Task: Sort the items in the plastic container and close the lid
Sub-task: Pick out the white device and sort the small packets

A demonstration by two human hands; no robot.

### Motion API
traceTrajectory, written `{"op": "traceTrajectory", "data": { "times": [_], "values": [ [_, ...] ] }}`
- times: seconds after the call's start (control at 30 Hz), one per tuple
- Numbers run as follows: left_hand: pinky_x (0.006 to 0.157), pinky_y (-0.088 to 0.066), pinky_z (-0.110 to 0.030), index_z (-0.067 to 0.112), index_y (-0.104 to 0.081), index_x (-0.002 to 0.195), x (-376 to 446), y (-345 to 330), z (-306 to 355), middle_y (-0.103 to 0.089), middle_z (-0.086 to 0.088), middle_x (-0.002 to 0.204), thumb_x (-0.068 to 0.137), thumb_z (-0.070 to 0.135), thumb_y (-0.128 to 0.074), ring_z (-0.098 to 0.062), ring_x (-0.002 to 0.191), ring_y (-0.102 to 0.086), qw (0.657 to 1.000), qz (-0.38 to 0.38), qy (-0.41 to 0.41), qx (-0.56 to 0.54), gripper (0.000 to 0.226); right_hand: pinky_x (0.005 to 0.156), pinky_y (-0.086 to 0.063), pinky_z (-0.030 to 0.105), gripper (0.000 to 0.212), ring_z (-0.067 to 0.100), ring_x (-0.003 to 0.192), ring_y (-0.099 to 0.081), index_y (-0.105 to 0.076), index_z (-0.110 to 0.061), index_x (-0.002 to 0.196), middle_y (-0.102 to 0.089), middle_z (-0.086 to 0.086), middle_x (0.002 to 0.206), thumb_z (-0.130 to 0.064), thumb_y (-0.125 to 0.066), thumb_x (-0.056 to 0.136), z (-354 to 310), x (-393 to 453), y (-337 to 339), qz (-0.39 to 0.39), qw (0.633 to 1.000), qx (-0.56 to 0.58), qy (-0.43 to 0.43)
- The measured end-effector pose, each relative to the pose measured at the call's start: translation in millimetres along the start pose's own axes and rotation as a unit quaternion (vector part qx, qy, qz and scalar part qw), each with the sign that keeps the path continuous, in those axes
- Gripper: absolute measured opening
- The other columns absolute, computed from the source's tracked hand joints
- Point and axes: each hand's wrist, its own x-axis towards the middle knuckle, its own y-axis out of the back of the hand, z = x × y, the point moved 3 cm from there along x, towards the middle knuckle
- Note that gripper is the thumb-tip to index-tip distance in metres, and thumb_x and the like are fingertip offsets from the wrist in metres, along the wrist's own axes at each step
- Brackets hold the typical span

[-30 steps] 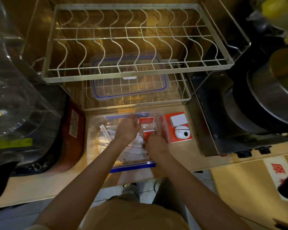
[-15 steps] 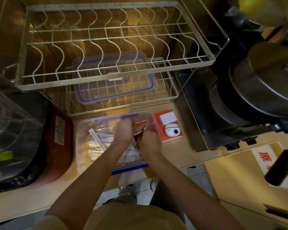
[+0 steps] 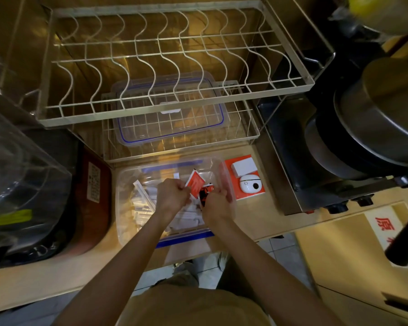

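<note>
A clear plastic container (image 3: 125, 208) with blue clips stands open on the counter, holding several white paper-wrapped sticks (image 3: 141, 203) and white sachets. My left hand (image 3: 172, 196) pinches a red sachet (image 3: 194, 184) above the container's right half. My right hand (image 3: 216, 204) grips a red and black sachet (image 3: 205, 192) just beside it. The two hands nearly touch. The container's clear lid (image 3: 172, 114) with a blue seal lies on the lower wire shelf behind the container.
A two-tier wire dish rack (image 3: 165, 107) overhangs the lid. An orange box (image 3: 244, 180) with a white device sits right of the container. A red appliance (image 3: 92, 203) is on the left, metal pots (image 3: 372, 128) on the right.
Both hands rose a little out of the container and came together. The red sachet now stands tilted up in my left hand. The camera view shifted slightly.
</note>
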Motion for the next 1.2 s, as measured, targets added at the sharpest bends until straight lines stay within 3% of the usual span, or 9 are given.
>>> {"op": "traceTrajectory", "data": {
  "times": [0.1, 0.2, 0.3, 0.4, 0.57, 0.73, 0.83, 0.97, 1.2],
  "values": [
    [0.049, -0.051, -0.017, 0.004, -0.067, 0.071, -6.9, 0.4, -0.8, -0.065, -0.008, 0.059, 0.085, 0.007, -0.058, -0.004, 0.041, -0.062, 0.999, -0.014, -0.021, -0.019, 0.017, 0.083, -0.05, 0.031, 0.024, 0.027, 0.101, -0.06, -0.053, -0.001, 0.116, -0.058, 0.016, 0.114, -0.008, -0.045, 0.094, -0.1, -3.7, 11.2, 0.044, 0.997, 0.058, 0.039],
    [0.055, -0.044, -0.03, 0.007, -0.068, 0.069, -17.8, -0.5, 4.4, -0.065, -0.007, 0.057, 0.087, 0.023, -0.058, -0.019, 0.053, -0.061, 0.973, -0.001, -0.193, 0.128, 0.026, 0.055, -0.042, 0.016, 0.034, 0.023, 0.069, -0.06, -0.06, 0.003, 0.103, -0.062, 0.019, 0.083, -0.021, -0.037, 0.1, 3.1, -13.8, 27.1, 0.039, 0.959, 0.28, 0.039],
    [0.046, -0.036, -0.023, 0.014, -0.065, 0.059, -30.3, -7.1, 7.1, -0.064, -0.003, 0.054, 0.078, 0.017, -0.063, -0.02, 0.048, -0.059, 0.907, 0.031, -0.335, 0.254, 0.019, 0.058, -0.046, 0.02, 0.032, 0.025, 0.079, -0.064, -0.064, -0.001, 0.102, -0.067, 0.017, 0.088, -0.028, -0.048, 0.095, 5.5, -17.4, 36.7, 0.008, 0.916, 0.4, 0.013],
    [0.042, -0.036, -0.018, 0.019, -0.066, 0.056, -38.7, -14.5, 9.6, -0.064, -0.001, 0.052, 0.067, 0.02, -0.071, -0.016, 0.042, -0.059, 0.882, 0.029, -0.376, 0.282, 0.013, 0.068, -0.053, 0.031, 0.018, 0.027, 0.083, -0.066, -0.066, 0.003, 0.096, -0.07, 0.021, 0.092, -0.007, -0.052, 0.089, 4.8, -13.0, 36.9, 0.022, 0.944, 0.329, 0.018],
    [0.066, -0.052, -0.023, 0.013, -0.07, 0.093, -33.5, -17.7, 5.6, -0.073, -0.005, 0.088, 0.081, 0.021, -0.066, -0.017, 0.075, -0.066, 0.963, -0.025, -0.242, 0.118, 0.015, 0.07, -0.047, 0.026, 0.024, 0.021, 0.085, -0.064, -0.06, -0.008, 0.106, -0.067, 0.01, 0.091, -0.002, -0.041, 0.094, 1.1, -14.2, 40.0, 0.092, 0.971, 0.212, 0.066],
    [0.062, -0.053, -0.016, 0.009, -0.052, 0.117, -8.7, -21.3, 5.0, -0.059, -0.004, 0.093, 0.082, 0.016, -0.066, -0.018, 0.077, -0.063, 0.996, -0.05, -0.027, -0.065, 0.038, 0.071, -0.045, 0.023, 0.026, 0.023, 0.092, -0.064, -0.063, -0.005, 0.106, -0.068, 0.015, 0.103, -0.001, -0.04, 0.094, -1.1, -10.6, 37.0, 0.086, 0.984, 0.124, 0.094],
    [0.08, -0.056, -0.044, 0.007, -0.062, 0.109, 2.1, -26.1, 11.5, -0.067, -0.011, 0.099, 0.08, 0.012, -0.068, -0.03, 0.089, -0.067, 0.995, -0.072, -0.067, -0.007, 0.031, 0.082, -0.038, 0.0, 0.036, 0.024, 0.123, -0.048, -0.05, -0.003, 0.129, -0.051, 0.015, 0.137, -0.001, -0.038, 0.095, 1.3, -12.5, 37.2, 0.072, 0.982, 0.118, 0.132],
    [0.076, -0.052, -0.029, 0.006, -0.067, 0.102, 6.2, -32.1, 16.0, -0.072, -0.016, 0.098, 0.082, 0.005, -0.063, -0.026, 0.084, -0.067, 0.992, -0.065, -0.102, 0.04, 0.021, 0.1, -0.036, 0.025, 0.039, 0.025, 0.126, -0.044, -0.052, -0.006, 0.128, -0.049, 0.013, 0.136, -0.001, -0.049, 0.089, 5.8, -31.5, 46.7, 0.107, 0.972, 0.047, 0.206],
    [0.076, -0.049, -0.03, 0.011, -0.067, 0.102, 4.1, -40.9, 16.9, -0.064, -0.01, 0.11, 0.083, 0.019, -0.063, -0.022, 0.096, -0.061, 0.969, -0.021, -0.133, 0.208, 0.02, 0.08, -0.05, 0.026, 0.032, 0.016, 0.099, -0.06, -0.049, -0.016, 0.121, -0.057, 0.003, 0.114, -0.033, -0.047, 0.095, 48.1, -40.2, 45.7, 0.175, 0.974, 0.121, 0.083]
  ]
}}
